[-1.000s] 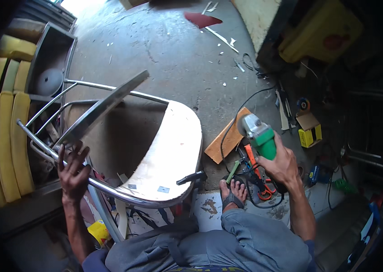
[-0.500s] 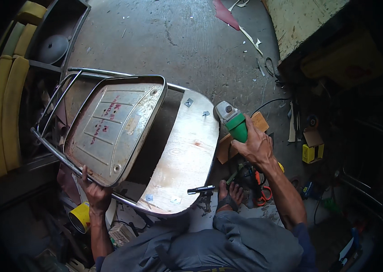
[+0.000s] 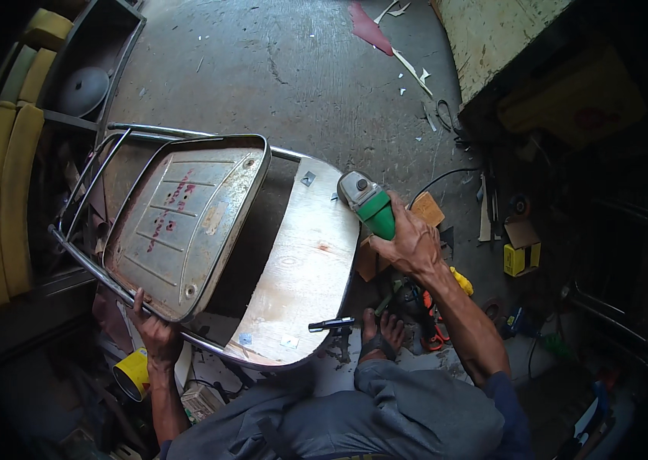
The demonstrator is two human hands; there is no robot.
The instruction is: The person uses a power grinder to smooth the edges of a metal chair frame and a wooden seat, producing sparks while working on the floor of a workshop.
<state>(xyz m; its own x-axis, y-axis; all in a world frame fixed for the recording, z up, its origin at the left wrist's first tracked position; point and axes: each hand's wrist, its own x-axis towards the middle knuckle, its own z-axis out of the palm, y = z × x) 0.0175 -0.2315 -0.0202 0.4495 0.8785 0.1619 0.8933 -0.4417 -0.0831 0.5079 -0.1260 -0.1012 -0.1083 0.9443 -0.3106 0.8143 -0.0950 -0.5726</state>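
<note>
My right hand (image 3: pixel 408 241) grips a green and silver angle grinder (image 3: pixel 374 207), its head over the upper right edge of a pale curved plywood board (image 3: pixel 305 268), near a small metal plate (image 3: pixel 334 196). The board lies in a tubular chrome chair frame (image 3: pixel 82 257). My left hand (image 3: pixel 157 328) is wrapped round the lower left of the frame at the rim of a rusty metal seat pan (image 3: pixel 174 222) with red markings, which rests tilted across the frame. A black clamp-like tool (image 3: pixel 328 324) sits on the board's lower right edge.
Yellow foam cushions (image 3: pixel 21 192) and a metal rack (image 3: pixel 85 92) stand left. Offcuts (image 3: pixel 370 27), a cord, an orange wooden board (image 3: pixel 425 207), scissors (image 3: pixel 435 337) and a yellow box (image 3: pixel 521 259) lie on the concrete floor (image 3: pixel 278 77). A yellow can (image 3: pixel 132 376) is lower left.
The metal seat pan has come down from nearly upright to lying across the frame. My right hand has brought the grinder left and up to the plywood's edge.
</note>
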